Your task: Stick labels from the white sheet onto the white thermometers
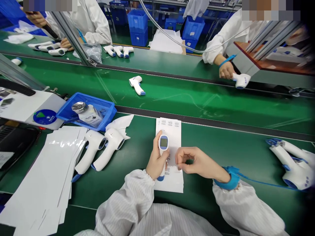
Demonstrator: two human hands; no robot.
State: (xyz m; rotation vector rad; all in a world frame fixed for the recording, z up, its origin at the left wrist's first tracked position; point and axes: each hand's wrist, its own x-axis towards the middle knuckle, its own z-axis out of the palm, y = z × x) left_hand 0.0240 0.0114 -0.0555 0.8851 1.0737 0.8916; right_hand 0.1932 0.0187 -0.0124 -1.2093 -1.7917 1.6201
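My left hand is wrapped around a white and blue infrared thermometer, its small grey screen facing up. Under it lies a printed white sheet with rows of small dark text, partly covered by the hand and the thermometer. Just right of the thermometer, over the sheet's edge, my right hand has its fingers curled and pinched together. Whatever those fingertips may hold is too small to make out. A blue strap with a cord circles my right wrist.
Two thermometers lie left, beside stacked white sheets and a blue tray holding a bottle. More thermometers sit right. One thermometer lies on the green conveyor belt. Across it, a co-worker's hand holds another.
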